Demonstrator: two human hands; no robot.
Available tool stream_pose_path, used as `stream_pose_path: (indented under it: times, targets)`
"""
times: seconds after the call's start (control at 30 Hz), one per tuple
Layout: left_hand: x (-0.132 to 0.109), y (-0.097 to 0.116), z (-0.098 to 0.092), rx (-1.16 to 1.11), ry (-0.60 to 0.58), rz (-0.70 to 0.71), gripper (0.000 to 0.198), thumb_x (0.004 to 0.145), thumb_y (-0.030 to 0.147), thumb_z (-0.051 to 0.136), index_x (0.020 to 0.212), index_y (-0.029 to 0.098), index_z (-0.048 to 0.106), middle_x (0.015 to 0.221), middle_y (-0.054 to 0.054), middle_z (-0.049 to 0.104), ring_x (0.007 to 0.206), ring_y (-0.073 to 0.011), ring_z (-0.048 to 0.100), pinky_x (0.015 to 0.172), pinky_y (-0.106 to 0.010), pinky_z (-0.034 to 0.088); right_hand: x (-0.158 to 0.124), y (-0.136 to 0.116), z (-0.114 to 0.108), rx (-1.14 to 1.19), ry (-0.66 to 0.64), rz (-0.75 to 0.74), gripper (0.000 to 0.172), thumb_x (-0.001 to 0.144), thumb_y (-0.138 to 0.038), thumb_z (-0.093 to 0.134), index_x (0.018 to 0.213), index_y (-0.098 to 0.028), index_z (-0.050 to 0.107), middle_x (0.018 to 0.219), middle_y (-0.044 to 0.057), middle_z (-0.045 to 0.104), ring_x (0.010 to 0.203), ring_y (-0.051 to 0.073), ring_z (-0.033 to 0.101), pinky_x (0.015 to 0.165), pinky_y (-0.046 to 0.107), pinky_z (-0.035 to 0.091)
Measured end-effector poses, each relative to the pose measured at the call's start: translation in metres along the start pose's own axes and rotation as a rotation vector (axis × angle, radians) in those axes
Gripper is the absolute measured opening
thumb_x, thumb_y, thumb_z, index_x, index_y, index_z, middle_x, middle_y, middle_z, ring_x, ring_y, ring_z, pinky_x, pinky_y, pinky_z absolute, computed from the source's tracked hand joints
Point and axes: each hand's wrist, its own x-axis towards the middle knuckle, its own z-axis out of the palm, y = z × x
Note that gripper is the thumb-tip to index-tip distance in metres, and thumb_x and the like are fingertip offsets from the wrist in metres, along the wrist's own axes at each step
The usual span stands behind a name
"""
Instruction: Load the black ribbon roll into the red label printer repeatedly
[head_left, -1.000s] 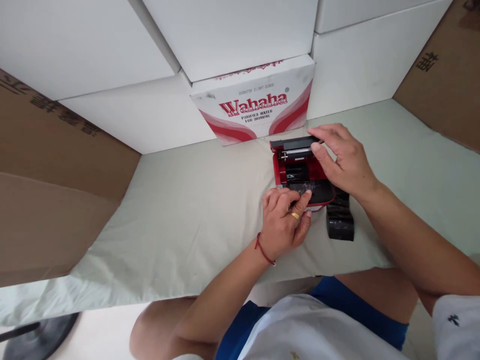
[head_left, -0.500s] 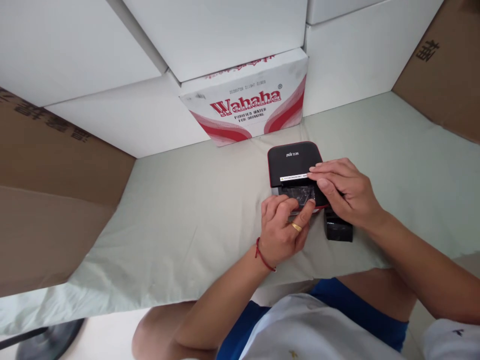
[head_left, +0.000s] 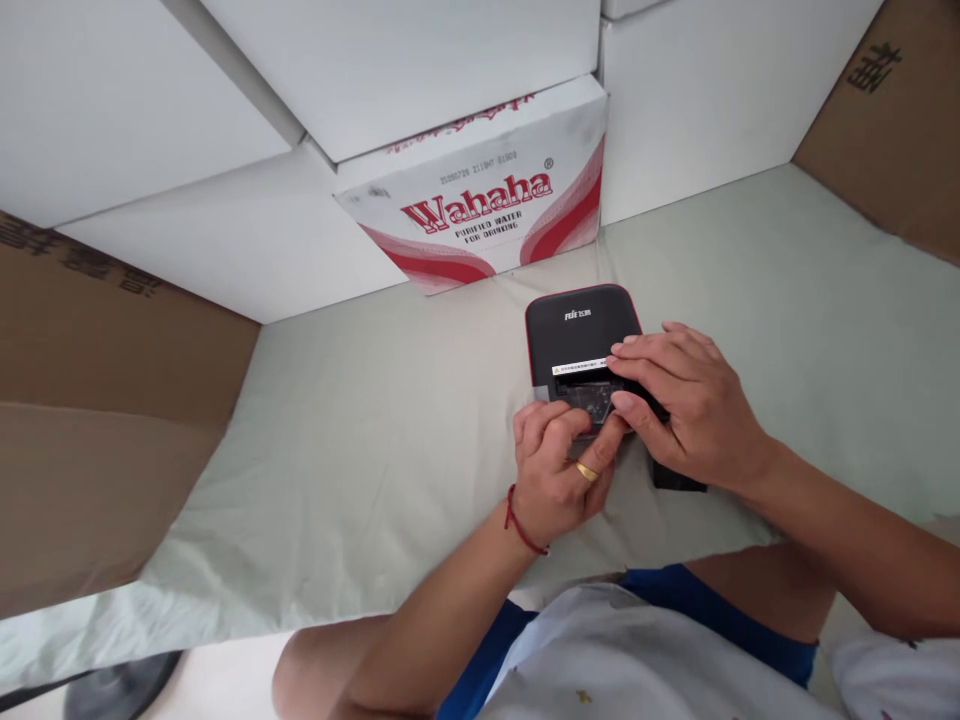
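Observation:
A small black printer (head_left: 574, 335) with a red rim and a white label strip lies on the cloth-covered table. My left hand (head_left: 559, 465), with a gold ring and a red cord bracelet, curls its fingers over the printer's near edge, by a dark see-through panel (head_left: 596, 398). Across the right side of the printer rests my right hand (head_left: 686, 400). Its fingers touch the lid beside the label strip, and its thumb presses at the panel by my left index finger. Under my right hand a black glossy object (head_left: 679, 478) is partly hidden; its kind does not show.
Behind the printer stands a red and white Wahaha water carton (head_left: 487, 215), with white boxes (head_left: 442, 70) around and above it. Brown cardboard boxes (head_left: 112, 400) flank the table on both sides. Pale green cloth (head_left: 360, 430) covers the tabletop, and its front edge is near my lap.
My right thumb has moved down and left to the panel, close to my left index finger. The right hand now covers more of the black object. The view has shifted slightly.

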Motion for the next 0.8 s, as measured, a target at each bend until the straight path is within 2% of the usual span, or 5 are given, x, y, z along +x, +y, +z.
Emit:
stream_pose_path:
  times: [0.2, 0.4, 0.53, 0.63, 0.8]
  targets:
    - [-0.001, -0.003, 0.002, 0.015, 0.002, 0.033, 0.034, 0.097, 0.016, 0.064, 0.13, 0.021, 0.07, 0.101, -0.007, 0.062, 0.106, -0.0241, 0.058, 0.101, -0.043, 0.047, -0.007, 0.008, 0.013, 0.172, 0.097, 0.044, 0.027, 0.105, -0.023, 0.058, 0.129, -0.023, 0.071, 0.131, 0.013, 0.077, 0.127, 0.03, 0.069, 0.115, 0.057, 0.05]
    - [-0.004, -0.004, 0.0, -0.062, 0.073, 0.005, 0.049, 0.095, 0.01, 0.065, 0.141, 0.026, 0.066, 0.105, -0.006, 0.06, 0.105, -0.0222, 0.059, 0.1, -0.04, 0.049, -0.013, 0.007, 0.013, 0.236, 0.101, 0.051, 0.029, 0.105, -0.03, 0.06, 0.131, -0.027, 0.071, 0.135, 0.013, 0.076, 0.135, 0.033, 0.066, 0.116, 0.061, 0.048]
    - [-0.008, -0.021, 0.002, -0.213, 0.248, -0.339, 0.044, 0.101, 0.019, 0.063, 0.144, 0.029, 0.062, 0.117, -0.006, 0.059, 0.111, -0.0211, 0.059, 0.102, -0.039, 0.051, -0.014, 0.005, 0.012, 0.208, 0.123, 0.036, 0.027, 0.105, -0.032, 0.059, 0.129, -0.028, 0.072, 0.133, 0.012, 0.076, 0.133, 0.033, 0.067, 0.119, 0.063, 0.045]
    - [-0.011, -0.043, 0.01, -0.48, 0.248, -0.7, 0.042, 0.1, 0.038, 0.066, 0.141, 0.034, 0.059, 0.138, -0.007, 0.059, 0.125, -0.0233, 0.06, 0.108, -0.042, 0.05, -0.014, 0.005, 0.014, 0.217, 0.159, -0.04, 0.025, 0.105, -0.032, 0.059, 0.122, -0.03, 0.077, 0.125, 0.01, 0.076, 0.13, 0.033, 0.066, 0.116, 0.063, 0.047]
    - [-0.01, -0.068, 0.021, -0.848, 0.174, -0.825, 0.061, 0.09, 0.053, 0.077, 0.145, 0.038, 0.054, 0.163, -0.006, 0.049, 0.158, -0.0301, 0.043, 0.124, -0.048, 0.043, -0.015, 0.003, 0.014, 0.227, 0.237, -0.112, 0.025, 0.102, -0.028, 0.059, 0.113, -0.031, 0.082, 0.103, 0.008, 0.073, 0.118, 0.031, 0.067, 0.1, 0.055, 0.057]
